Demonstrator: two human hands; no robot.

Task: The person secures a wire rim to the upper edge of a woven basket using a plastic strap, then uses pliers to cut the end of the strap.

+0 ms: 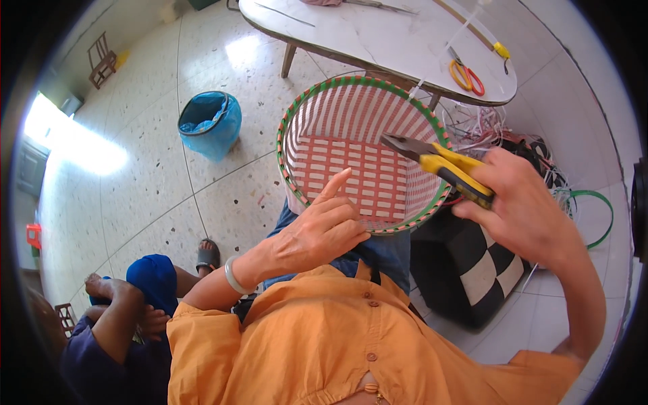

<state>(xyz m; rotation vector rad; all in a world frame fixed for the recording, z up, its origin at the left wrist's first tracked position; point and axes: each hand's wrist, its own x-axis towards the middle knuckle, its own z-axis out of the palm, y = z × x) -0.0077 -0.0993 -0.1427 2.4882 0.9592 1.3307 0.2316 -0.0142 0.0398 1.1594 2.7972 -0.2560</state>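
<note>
A round woven basket (353,177), red and white with a green rim, stands open-topped in front of my lap. My right hand (523,202) is closed around the yellow-and-black handles of a pair of pliers (453,169). Their dark jaws point left, over the basket's opening. At the basket's near rim is my left hand (317,233), index finger stretched out toward the inside and the other fingers bent. Nothing shows in that hand, and whether it touches the rim I cannot tell.
Beyond the basket, a white-topped table (378,34) carries orange-handled scissors (464,73). Tangled strips (482,125) lie at the right, above a black-and-white checkered seat (472,277). A blue-lined bin (212,128) stands left; another person (128,324) sits lower left.
</note>
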